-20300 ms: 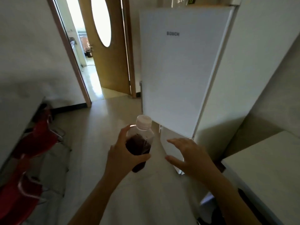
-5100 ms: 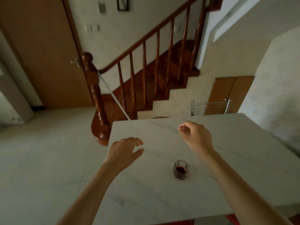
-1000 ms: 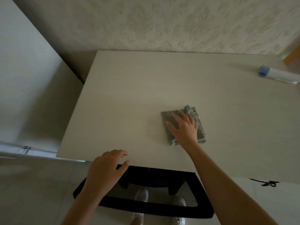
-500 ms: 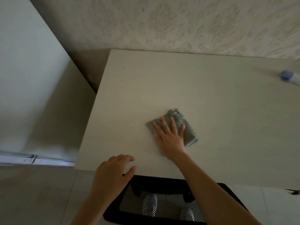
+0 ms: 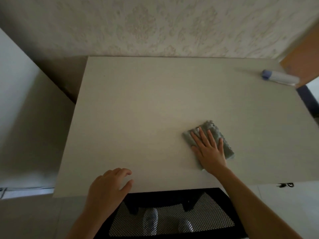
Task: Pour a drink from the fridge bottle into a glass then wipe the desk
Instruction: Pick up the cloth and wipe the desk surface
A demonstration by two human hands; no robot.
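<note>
The right hand (image 5: 209, 149), fingers spread flat, presses the grey cloth (image 5: 222, 137) at the desk's (image 5: 138, 109) right-centre; unwiped surface stretches leftward; the left hand (image 5: 108, 188) hovers loosely curled at lower centre

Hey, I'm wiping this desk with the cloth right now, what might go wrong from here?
Two risks. The white tube with the blue cap lies close to the desk's far right corner; a wide sweep that way might knock it off. Also, your right hand presses flat on the grey cloth, which looks bunched, so it may skip patches. Your left hand hovers at the near edge, above the mesh chair.
</note>
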